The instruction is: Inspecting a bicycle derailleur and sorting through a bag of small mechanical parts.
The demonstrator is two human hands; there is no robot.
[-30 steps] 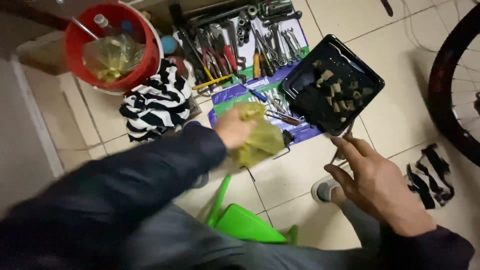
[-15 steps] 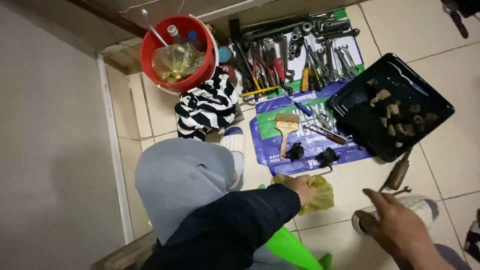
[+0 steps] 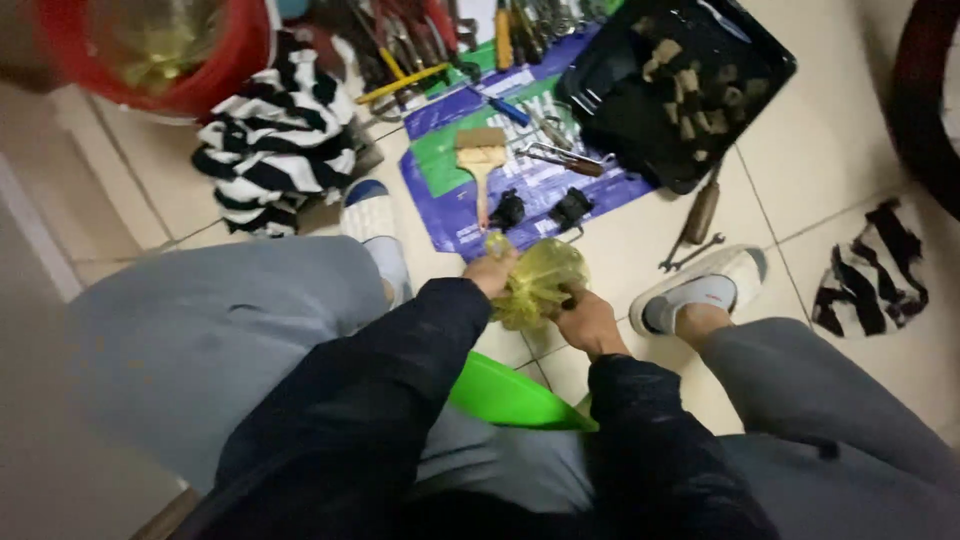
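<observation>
The person sits low over the tiled floor point(image 3: 640, 230), both dark-sleeved arms stretched forward and down between the knees, the forearms converging toward one spot. The left hand point(image 3: 492, 272) is clenched on the near left side of a crumpled yellow plastic bag point(image 3: 540, 282), knuckles up, fingers buried in the film. The right hand point(image 3: 588, 322) grips the same bag from the right and a little lower, its back turned to the camera, the fingers curled into the plastic. So the bag sits squeezed between the two hands, held just above the floor, and what is inside it cannot be made out.

Taking the bag as the marker: just beyond it lies a purple and green sheet point(image 3: 530, 170) spread on the tiles, with a flat paintbrush point(image 3: 481, 160) and two small black parts point(image 3: 540, 210) on it. Further beyond and to the right stands a black tray point(image 3: 610, 100) holding small brownish pieces. To the right of the bag is a foot in a white slipper point(image 3: 700, 285), with a wooden-handled tool point(image 3: 700, 212) just beyond it. Beyond and left lies a black-and-white striped cloth point(image 3: 265, 150), and past that a red bucket point(image 3: 215, 85). Right under the wrists, nearer than the bag, shows a bright green plastic edge point(image 3: 510, 395).
</observation>
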